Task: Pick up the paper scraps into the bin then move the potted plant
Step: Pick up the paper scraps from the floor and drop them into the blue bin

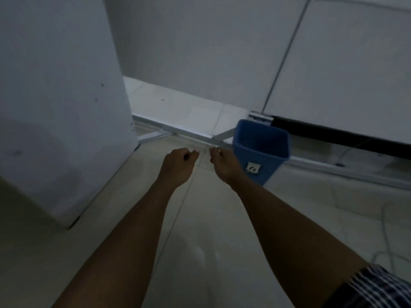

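A blue plastic bin [262, 150] with a white label on its front stands on the tiled floor by a sliding door track. My right hand [223, 165] hovers just left of the bin's near corner, fingers curled in. A small pale glint shows at its fingertips; I cannot tell if it is paper. My left hand [178, 165] is level with it, a short gap to the left, also curled into a loose fist with nothing visible in it. No paper scraps lie in sight on the floor, and no potted plant is in view.
A large white cabinet [55, 107] fills the left side, its base on the floor. A metal door track [178, 132] crosses behind the hands. White panels [344, 63] rise behind the bin. A thin white cord [387, 236] trails on the floor at right.
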